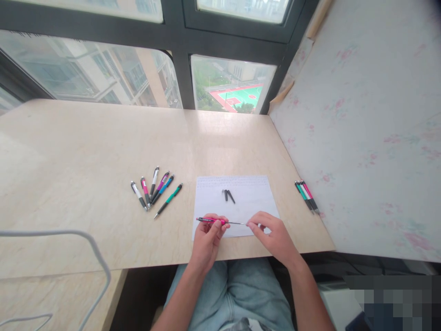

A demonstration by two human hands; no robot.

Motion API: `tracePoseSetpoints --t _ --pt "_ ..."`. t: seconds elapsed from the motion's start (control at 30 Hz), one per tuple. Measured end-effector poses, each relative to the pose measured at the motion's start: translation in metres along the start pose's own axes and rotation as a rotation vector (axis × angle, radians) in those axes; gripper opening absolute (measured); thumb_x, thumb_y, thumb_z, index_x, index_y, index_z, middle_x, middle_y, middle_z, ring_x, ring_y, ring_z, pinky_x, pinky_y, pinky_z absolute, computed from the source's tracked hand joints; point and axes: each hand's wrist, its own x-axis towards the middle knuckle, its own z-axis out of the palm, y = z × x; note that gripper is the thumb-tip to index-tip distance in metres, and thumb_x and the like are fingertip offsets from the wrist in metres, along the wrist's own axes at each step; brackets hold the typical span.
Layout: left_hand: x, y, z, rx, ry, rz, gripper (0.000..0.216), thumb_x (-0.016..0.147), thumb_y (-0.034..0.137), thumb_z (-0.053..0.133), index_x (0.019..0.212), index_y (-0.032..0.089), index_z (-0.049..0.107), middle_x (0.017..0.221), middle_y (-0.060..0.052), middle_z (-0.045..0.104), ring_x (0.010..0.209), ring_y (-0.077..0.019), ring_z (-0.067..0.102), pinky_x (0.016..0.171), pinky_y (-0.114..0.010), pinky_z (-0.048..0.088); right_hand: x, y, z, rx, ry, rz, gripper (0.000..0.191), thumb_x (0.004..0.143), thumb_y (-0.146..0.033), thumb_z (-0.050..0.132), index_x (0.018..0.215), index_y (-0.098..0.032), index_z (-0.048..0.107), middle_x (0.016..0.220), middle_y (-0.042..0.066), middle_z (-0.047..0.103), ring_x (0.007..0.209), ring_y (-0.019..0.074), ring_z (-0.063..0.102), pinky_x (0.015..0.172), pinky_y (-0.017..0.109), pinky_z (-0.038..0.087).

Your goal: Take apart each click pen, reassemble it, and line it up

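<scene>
My left hand is closed around a pink pen barrel, held level over the sheet of paper. A thin dark refill sticks out of the barrel's right end. At the refill's tip, the thumb and fingers of my right hand are pinched together; whether they grip the tip or some small part on it, I cannot tell. Beyond my hands, two black pen grips and a tiny metallic piece lie on the paper, which has handwriting along its far edge.
Several pens in mixed colours lie fanned out on the left of the table. More pens rest side by side against the right wall. A grey cable loops across the lower left. Windows line the far side.
</scene>
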Motion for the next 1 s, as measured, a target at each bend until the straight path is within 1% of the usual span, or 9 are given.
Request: tracePoseSetpoints --t 0.13,0.23,0.37,0.47,0.6,0.7,0.8,0.9,1.0 --pt "0.0 0.001 0.001 -0.026 0.02 -0.013 0.021 0.072 0.022 0.085 0.084 0.016 0.069 0.087 -0.004 0.073 0.075 -0.0103 0.07 0.074 -0.018 0.056 0.001 0.023 -0.004 -0.009 0.088 0.091 0.02 0.091 -0.03 0.057 0.086 -0.021 0.074 0.087 0.006 0.073 0.082 0.0207 0.067 0.065 0.03 0.052" --pt "0.0 0.002 0.001 -0.033 0.018 -0.022 0.023 0.071 0.022 0.086 0.084 0.016 0.069 0.087 -0.004 0.073 0.075 -0.0101 0.07 0.074 -0.018 0.056 0.016 0.032 0.006 -0.098 0.167 0.169 0.019 0.088 -0.028 0.058 0.088 -0.021 0.075 0.091 0.007 0.075 0.082 0.0216 0.068 0.068 0.032 0.053" --pt "0.0 0.001 0.0 -0.034 0.007 -0.017 0.022 0.071 0.022 0.085 0.085 0.016 0.069 0.087 -0.004 0.074 0.075 -0.0099 0.07 0.074 -0.018 0.056 0.05 0.03 0.029 -0.202 0.21 0.177 0.018 0.085 -0.025 0.058 0.084 -0.022 0.076 0.087 0.007 0.076 0.078 0.0206 0.069 0.074 0.033 0.052" --pt "0.0 0.0 -0.002 -0.027 -0.008 -0.017 0.02 0.073 0.021 0.083 0.085 0.016 0.069 0.088 -0.004 0.074 0.076 -0.0101 0.07 0.075 -0.018 0.056 0.072 0.026 0.043 -0.258 0.215 0.169 0.02 0.085 -0.025 0.057 0.078 -0.021 0.075 0.078 0.008 0.075 0.074 0.0205 0.067 0.072 0.032 0.049" --pt "-0.001 -0.001 -0.004 -0.008 -0.011 -0.021 0.017 0.076 0.021 0.081 0.086 0.016 0.068 0.089 -0.004 0.074 0.078 -0.0108 0.071 0.076 -0.019 0.056 0.077 0.023 0.046 -0.266 0.194 0.192 0.024 0.086 -0.028 0.057 0.071 -0.02 0.072 0.073 0.008 0.074 0.07 0.0204 0.065 0.069 0.031 0.047" --pt "-0.001 -0.002 -0.001 0.01 -0.011 -0.027 0.017 0.076 0.021 0.08 0.086 0.016 0.068 0.089 -0.004 0.074 0.078 -0.0118 0.071 0.076 -0.021 0.057 0.062 0.015 0.035 -0.153 0.149 0.197 0.027 0.091 -0.03 0.053 0.077 -0.02 0.073 0.08 0.007 0.075 0.076 0.0202 0.067 0.073 0.032 0.047" --pt "-0.002 -0.002 0.002 0.047 -0.039 -0.028 0.016 0.077 0.021 0.08 0.086 0.016 0.067 0.09 -0.004 0.074 0.079 -0.0125 0.071 0.078 -0.022 0.056 0.042 0.0 0.019 0.021 -0.04 0.175 0.027 0.095 -0.032 0.051 0.086 -0.021 0.074 0.085 0.004 0.076 0.082 0.019 0.067 0.072 0.029 0.048" --pt "-0.002 -0.003 0.003 0.106 -0.067 -0.019 0.015 0.079 0.022 0.078 0.087 0.016 0.068 0.09 -0.005 0.074 0.078 -0.0128 0.07 0.079 -0.024 0.056 0.025 -0.013 0.006 -0.005 -0.221 0.076 0.02 0.093 -0.03 0.056 0.089 -0.022 0.075 0.085 0.002 0.074 0.078 0.0172 0.064 0.069 0.028 0.046" --pt "-0.002 -0.003 0.002 0.142 -0.059 -0.015 0.016 0.078 0.023 0.078 0.087 0.015 0.068 0.09 -0.005 0.074 0.076 -0.0124 0.07 0.076 -0.023 0.055 0.013 -0.013 -0.005 -0.089 -0.22 0.058 0.018 0.092 -0.025 0.057 0.087 -0.022 0.074 0.084 0.002 0.071 0.079 0.0169 0.062 0.068 0.028 0.045"
